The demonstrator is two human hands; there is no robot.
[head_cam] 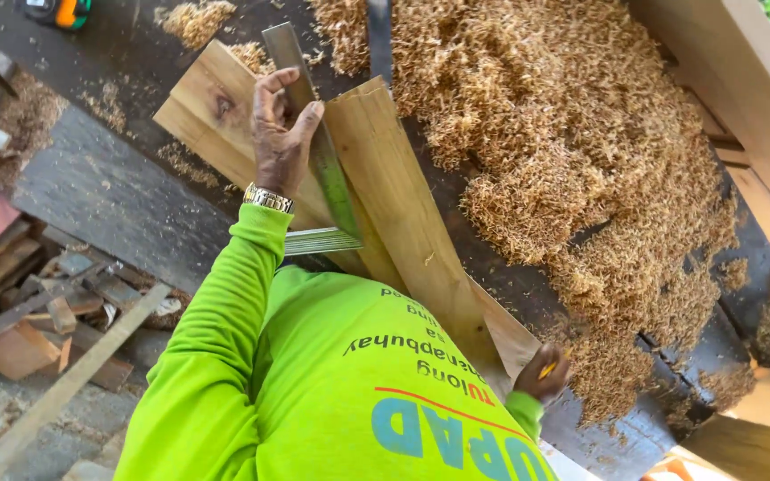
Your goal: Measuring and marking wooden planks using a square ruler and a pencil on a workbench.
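Green shirt (pixel 331 392) hiding right hand (pixel 541 374) gripping pencil (pixel 549 367), left hand (pixel 280 134) fingers spread on square (pixel 318 147)

left hand (pixel 280 134) presses steel square (pixel 327 174) on plank (pixel 403 214); right hand (pixel 541 374) holds pencil (pixel 548 369)

The square ruler (pixel 324 169) in the middle of the frame is grey metal, smooth and a bit shiny. The boards (pixel 403 205) under it are pale wood, smooth and matt, with one dark knot. The big pile of shavings (pixel 572 134) in the upper right is wood too, light brown, curly and rough. The table top (pixel 109 196) is dark, dull and dusty. The watch band (pixel 268 198) is shiny metal. The sleeve (pixel 225 330) is bright green cloth, soft and matt. The scrap pieces (pixel 37 312) at lower left are rough old wood.
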